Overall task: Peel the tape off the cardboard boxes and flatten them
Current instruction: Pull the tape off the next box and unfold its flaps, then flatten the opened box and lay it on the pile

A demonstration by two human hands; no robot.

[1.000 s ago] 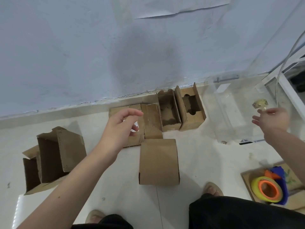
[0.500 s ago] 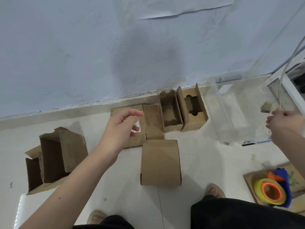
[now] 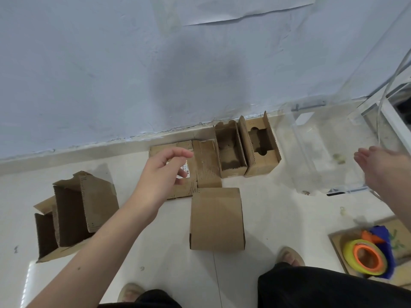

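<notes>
Cardboard boxes sit on the floor [image 3: 266, 210]: a closed box [image 3: 216, 218] in front, two open ones [image 3: 231, 152] by the wall, flattened cardboard [image 3: 206, 163] beside them. Left hand [image 3: 160, 176] hovers above, fingers loosely apart, empty. Right hand [image 3: 384, 167] hovers over a clear bin [image 3: 315, 152], fingers spread.

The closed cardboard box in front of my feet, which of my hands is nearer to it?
Left. Your left hand hovers just up-left of the closed box, over the flattened cardboard. Your right hand is far off to its right, above the clear plastic bin.
</notes>
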